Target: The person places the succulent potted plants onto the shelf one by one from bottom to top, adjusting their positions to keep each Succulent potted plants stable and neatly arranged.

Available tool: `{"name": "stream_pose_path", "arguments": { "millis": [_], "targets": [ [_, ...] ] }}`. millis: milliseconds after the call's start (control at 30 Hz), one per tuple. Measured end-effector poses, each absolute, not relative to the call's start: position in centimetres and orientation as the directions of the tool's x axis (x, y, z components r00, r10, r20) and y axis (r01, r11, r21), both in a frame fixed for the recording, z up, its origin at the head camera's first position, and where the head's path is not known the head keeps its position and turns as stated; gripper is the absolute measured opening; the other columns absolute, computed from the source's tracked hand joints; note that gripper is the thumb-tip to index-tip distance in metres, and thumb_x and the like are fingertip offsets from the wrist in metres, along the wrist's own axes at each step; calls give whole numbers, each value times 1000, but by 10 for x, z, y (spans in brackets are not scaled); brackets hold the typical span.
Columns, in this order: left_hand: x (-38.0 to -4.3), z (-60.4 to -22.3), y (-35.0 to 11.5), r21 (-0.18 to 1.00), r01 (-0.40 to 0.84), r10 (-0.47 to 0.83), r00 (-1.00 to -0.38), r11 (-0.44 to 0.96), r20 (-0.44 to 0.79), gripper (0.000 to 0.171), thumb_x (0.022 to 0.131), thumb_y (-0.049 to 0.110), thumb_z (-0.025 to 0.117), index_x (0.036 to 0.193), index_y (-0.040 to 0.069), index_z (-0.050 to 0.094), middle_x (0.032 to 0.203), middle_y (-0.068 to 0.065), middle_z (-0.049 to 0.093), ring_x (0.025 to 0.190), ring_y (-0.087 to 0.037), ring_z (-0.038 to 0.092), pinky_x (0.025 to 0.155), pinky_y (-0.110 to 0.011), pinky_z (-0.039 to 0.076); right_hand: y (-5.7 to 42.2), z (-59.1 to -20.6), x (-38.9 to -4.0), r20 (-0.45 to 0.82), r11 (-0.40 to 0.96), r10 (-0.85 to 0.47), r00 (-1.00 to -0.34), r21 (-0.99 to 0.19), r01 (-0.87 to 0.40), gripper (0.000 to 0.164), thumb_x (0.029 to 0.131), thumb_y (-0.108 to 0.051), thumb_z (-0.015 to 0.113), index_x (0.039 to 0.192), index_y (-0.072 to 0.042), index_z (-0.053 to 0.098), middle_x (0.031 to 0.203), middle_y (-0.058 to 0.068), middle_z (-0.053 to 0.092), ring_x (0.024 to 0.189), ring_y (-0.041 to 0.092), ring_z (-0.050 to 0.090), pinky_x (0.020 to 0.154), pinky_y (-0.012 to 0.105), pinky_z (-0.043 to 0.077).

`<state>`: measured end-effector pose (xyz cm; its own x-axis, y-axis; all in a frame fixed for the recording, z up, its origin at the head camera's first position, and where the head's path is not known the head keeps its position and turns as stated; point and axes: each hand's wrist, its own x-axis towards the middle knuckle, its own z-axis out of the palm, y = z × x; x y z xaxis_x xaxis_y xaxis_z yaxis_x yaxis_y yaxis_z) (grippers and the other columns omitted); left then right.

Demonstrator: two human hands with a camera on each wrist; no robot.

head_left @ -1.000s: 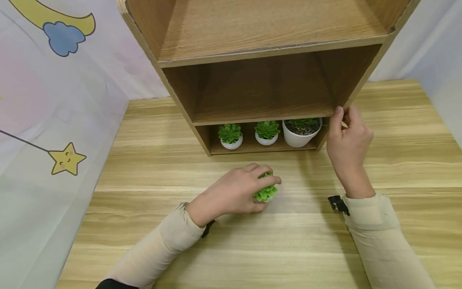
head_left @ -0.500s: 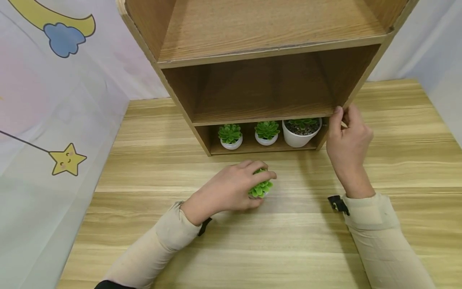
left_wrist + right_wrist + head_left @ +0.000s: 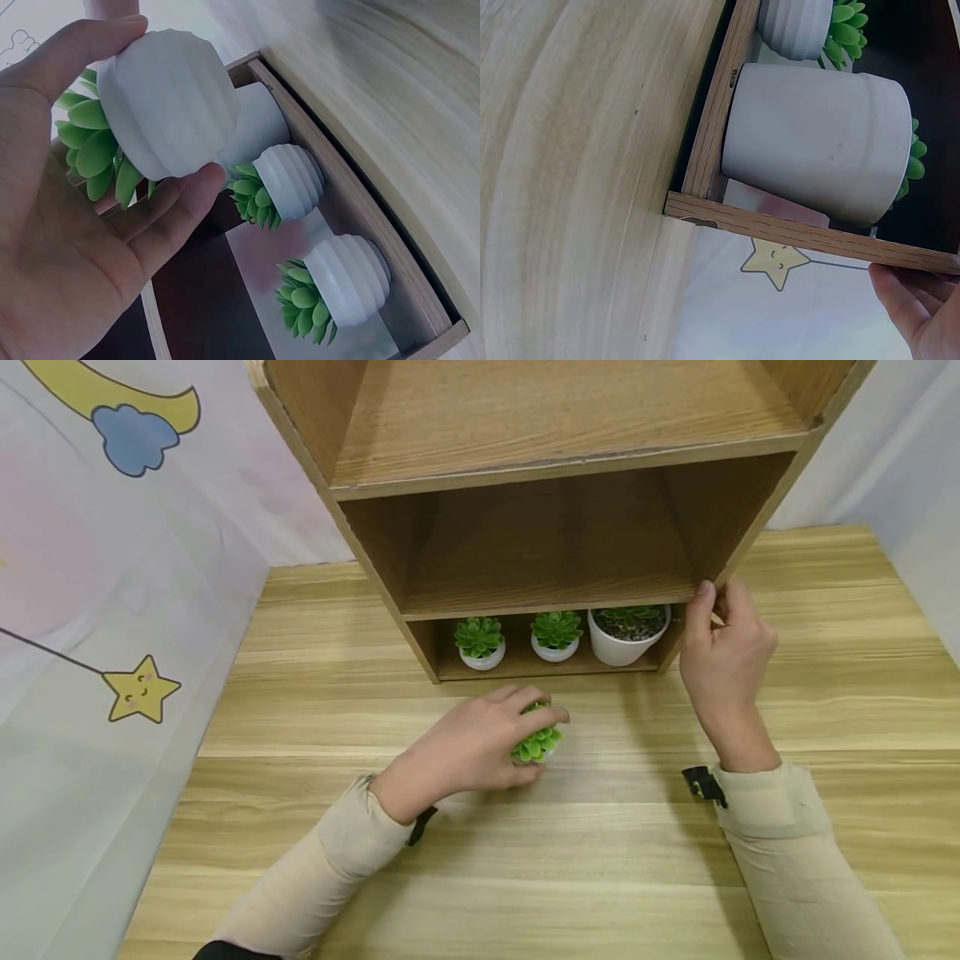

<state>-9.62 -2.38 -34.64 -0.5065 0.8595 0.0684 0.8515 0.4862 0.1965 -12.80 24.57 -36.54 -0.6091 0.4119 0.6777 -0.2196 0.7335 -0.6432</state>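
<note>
My left hand (image 3: 480, 739) holds a small potted succulent (image 3: 537, 745) in front of the wooden shelf unit (image 3: 562, 467). In the left wrist view, thumb and fingers curl round its ribbed white pot (image 3: 169, 105), and green leaves point towards the palm. My right hand (image 3: 726, 664) pinches the front edge of the unit's right side panel, level with the lowest board. Inside the bottom compartment stand two small succulents, one at the left (image 3: 480, 643) and one in the middle (image 3: 557, 637). A larger white pot (image 3: 621, 647) with dark gravel and a green plant stands at its right end.
The unit stands on a wood-grain table (image 3: 570, 877). Its middle compartment (image 3: 555, 543) and upper shelf (image 3: 570, 410) are above the plants. A pale cloth backdrop with a star (image 3: 141, 688) hangs on the left.
My left hand has shifted slightly left and towards the shelf unit, carrying the potted succulent. The right hand keeps its place on the side panel.
</note>
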Motion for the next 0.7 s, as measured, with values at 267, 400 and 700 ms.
{"name": "stream_pose_path", "arguments": {
  "millis": [267, 400, 700],
  "targets": [
    [-99, -344, -25, 195, 847, 851, -517, 494, 91, 56, 72, 37, 70, 124, 24, 53, 116, 4, 49, 104, -14, 48, 75, -30, 45, 245, -365, -128, 665, 727, 441, -603, -659, -195, 28, 92, -20, 48, 76, 1, 56, 77, 7, 68, 70, 18, 65, 65, 8, 43],
    [-99, -342, -26, 176, 841, 844, -530, 511, 83, 56, 73, 38, 69, 125, 24, 52, 117, 4, 49, 104, -15, 47, 74, -31, 46, 245, -366, -128, 660, 722, 444, -606, -664, -195, 28, 92, -20, 48, 76, 2, 56, 76, 7, 68, 70, 18, 64, 65, 9, 44],
    [-101, -338, -28, 163, 836, 836, -541, 524, 91, 56, 72, 38, 69, 124, 25, 53, 115, 5, 49, 102, -13, 48, 70, -29, 46, 245, -366, -128, 659, 725, 441, -609, -662, -190, 28, 92, -20, 48, 76, 1, 55, 75, 8, 68, 70, 19, 64, 66, 5, 40]
  ]
}}
